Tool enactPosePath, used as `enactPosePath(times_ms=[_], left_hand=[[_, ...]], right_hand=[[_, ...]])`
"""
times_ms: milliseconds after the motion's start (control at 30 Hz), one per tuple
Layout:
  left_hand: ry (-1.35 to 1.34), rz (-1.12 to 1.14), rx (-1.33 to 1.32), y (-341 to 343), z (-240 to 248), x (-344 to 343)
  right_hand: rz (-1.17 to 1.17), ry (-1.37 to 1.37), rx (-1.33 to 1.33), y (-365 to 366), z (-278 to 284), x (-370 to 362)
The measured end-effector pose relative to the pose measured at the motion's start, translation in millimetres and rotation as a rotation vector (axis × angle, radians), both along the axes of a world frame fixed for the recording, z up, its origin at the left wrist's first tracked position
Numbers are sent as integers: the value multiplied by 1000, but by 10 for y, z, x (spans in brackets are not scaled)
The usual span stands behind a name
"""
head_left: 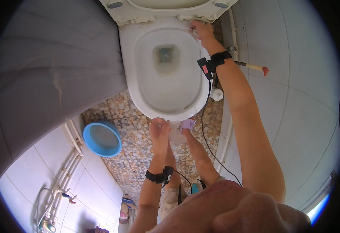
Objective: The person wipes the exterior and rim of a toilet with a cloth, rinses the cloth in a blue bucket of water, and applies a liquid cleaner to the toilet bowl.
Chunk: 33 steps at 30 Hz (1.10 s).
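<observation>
R hand [202, 31] looks closed on a pale wipe [195, 34] at the back-right rim of the toilet [129, 58]; L hand [159, 126] curls by the front rim, can't tell if gripping. Wipe's prob. light, soft, slippery if wet, best bunched mid-cloth. Any print on the purple pack [187, 124] is too sm. to read.

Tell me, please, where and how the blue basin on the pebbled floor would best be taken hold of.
The right part of the blue basin's rim looks best, pinched thumb inside, coming from above and the right. The basin stands mouth up, so its round rim is exposed; that side faces the left hand, while the opposite side sits nearer the tiled wall.
</observation>
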<state>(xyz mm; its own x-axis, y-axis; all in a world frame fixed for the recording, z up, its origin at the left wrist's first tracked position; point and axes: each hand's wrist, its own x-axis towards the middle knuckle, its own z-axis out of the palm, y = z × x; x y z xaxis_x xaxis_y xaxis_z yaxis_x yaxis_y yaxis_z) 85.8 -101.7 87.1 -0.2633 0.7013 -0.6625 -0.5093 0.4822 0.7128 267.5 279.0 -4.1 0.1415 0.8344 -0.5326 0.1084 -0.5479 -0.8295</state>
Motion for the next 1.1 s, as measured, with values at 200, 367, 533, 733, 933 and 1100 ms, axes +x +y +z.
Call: enactPosePath(times_ms=[200,367,533,733,933,1100], left_hand=[[-68,-3,101,587,120,168],[-67,-62,156,829,81,102],[-58,-29,147,950,147,135],[-61,-57,134,800,83,103],[-43,-94,107,756,110,234],[-72,-94,111,729,94,251]], right_hand=[[-203,-296,275,-49,-185,-22],[-99,-426,270,-141,-87,-143],[-155,-176,295,-186,-115,33],[-309,81,242,-150,132,427],[-427,117,251,100,40,198],[-230,-82,338,40,-257,387]])
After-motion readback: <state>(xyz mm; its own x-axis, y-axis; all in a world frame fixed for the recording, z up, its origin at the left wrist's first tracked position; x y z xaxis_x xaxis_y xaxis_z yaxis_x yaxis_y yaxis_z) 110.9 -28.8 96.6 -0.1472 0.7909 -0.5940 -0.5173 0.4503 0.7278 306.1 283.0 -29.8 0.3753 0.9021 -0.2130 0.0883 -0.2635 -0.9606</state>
